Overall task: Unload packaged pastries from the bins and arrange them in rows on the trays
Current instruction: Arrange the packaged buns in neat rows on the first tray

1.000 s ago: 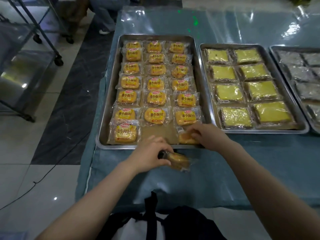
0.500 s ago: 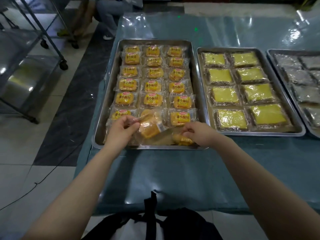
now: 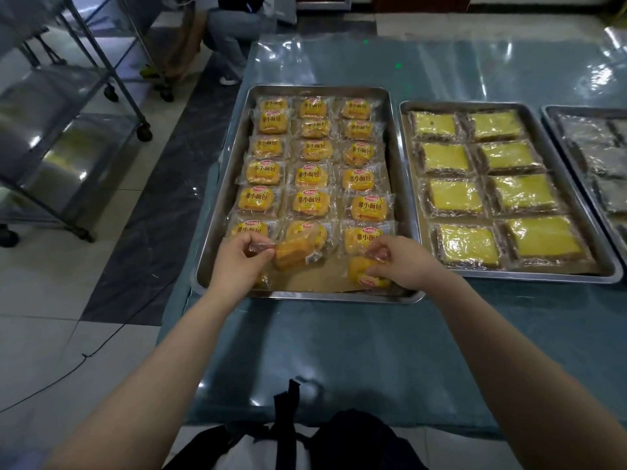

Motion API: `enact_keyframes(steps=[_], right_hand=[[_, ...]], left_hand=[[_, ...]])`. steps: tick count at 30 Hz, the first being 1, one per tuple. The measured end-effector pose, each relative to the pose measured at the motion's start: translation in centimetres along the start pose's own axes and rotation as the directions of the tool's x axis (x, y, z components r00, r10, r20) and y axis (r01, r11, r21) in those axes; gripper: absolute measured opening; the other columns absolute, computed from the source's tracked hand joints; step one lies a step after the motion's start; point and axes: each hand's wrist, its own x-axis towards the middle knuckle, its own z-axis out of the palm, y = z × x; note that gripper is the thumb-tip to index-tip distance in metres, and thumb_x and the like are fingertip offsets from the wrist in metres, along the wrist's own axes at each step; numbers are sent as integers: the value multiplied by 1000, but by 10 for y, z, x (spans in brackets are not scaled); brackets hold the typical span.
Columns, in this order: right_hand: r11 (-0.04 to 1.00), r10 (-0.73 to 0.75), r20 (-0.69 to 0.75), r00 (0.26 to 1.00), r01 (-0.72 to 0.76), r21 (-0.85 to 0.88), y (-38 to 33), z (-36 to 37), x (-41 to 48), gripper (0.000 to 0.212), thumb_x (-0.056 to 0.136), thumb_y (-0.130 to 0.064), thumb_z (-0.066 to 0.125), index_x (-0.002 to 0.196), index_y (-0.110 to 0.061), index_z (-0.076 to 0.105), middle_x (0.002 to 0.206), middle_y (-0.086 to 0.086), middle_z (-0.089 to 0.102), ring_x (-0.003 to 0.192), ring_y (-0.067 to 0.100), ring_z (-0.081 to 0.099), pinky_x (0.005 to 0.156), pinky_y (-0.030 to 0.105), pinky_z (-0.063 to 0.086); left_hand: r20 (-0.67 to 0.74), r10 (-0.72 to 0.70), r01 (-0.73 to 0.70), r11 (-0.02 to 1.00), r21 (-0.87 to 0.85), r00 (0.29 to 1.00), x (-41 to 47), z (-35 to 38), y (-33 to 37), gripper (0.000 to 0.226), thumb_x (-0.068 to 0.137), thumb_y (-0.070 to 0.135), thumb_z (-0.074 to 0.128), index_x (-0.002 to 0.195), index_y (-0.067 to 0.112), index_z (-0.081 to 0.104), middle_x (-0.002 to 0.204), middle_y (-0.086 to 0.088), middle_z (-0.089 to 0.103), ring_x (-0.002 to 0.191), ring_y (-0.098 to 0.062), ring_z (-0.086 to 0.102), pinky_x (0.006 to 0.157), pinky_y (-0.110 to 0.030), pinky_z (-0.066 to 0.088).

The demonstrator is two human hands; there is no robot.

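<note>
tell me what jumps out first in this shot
The long steel tray at left, packed with rows of yellow wrapped buns, grabs the eye. At its near edge the left grip pinches the wrapper of a tilted bun, and the right grip holds a second bun in the near right corner. Beside it, the middle tray holds yellow-topped cakes.

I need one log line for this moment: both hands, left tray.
left hand: pinches wrapper of tilted pastry | right hand: holds second pastry on near row | left tray: nearly full
</note>
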Motion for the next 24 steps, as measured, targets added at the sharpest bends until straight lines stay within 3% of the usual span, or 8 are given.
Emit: enact_keyframes(steps=[5, 9, 14, 18, 22, 24], right_hand=[[989, 59, -84, 995, -47, 142, 0, -8, -3, 18, 88, -27, 65, 105, -27, 60, 109, -3, 61, 90, 14, 59, 66, 24, 49], [973, 103, -154, 983, -67, 222, -1, -11, -8, 22, 90, -25, 63, 112, -21, 61, 103, -5, 60, 79, 2, 58, 58, 19, 46], [943, 144, -198, 970, -74, 324, -3, -11, -11, 15, 88, -21, 66, 102, -23, 59, 91, -8, 64, 81, 8, 63, 66, 28, 53], [939, 173, -244, 954, -85, 332, -5, -9, -15, 13, 84, -29, 71, 80, -24, 60, 74, -12, 62, 67, 6, 60, 52, 17, 43], [909, 248, -278, 928, -123, 399, -8, -7, -17, 14, 86, -31, 68, 88, -19, 63, 88, 6, 69, 78, 27, 67, 71, 47, 57], [868, 327, -302, 896, -158, 471, -11, -7, -18, 34, 86, -28, 69, 115, -16, 55, 96, 5, 68, 76, 23, 68, 69, 48, 58]], left_hand=[[39, 149, -152, 983, 99, 988, -4, 5, 4, 31, 76, -7, 66, 64, 21, 62, 83, 9, 68, 86, 0, 63, 80, -19, 50], [87, 291, -301, 939, 164, 953, -6, 16, 3, 47, 71, -18, 60, 56, 25, 52, 87, 6, 61, 97, -9, 61, 88, -30, 48], [38, 322, -323, 928, 185, 946, -6, 21, -7, 50, 71, -15, 63, 56, 31, 51, 88, 13, 57, 91, 4, 56, 79, -6, 39], [42, 306, -307, 919, 249, 951, -3, 16, -11, 44, 74, -10, 65, 59, 31, 55, 89, 20, 55, 89, 15, 51, 75, -2, 39], [19, 319, -312, 910, 272, 948, -2, 10, -9, 40, 76, -4, 66, 63, 32, 56, 90, 19, 55, 87, 8, 52, 76, -5, 35], [61, 329, -333, 899, 284, 942, -2, 10, -7, 34, 78, 0, 67, 66, 30, 58, 94, 16, 55, 90, 4, 52, 80, -11, 37]])
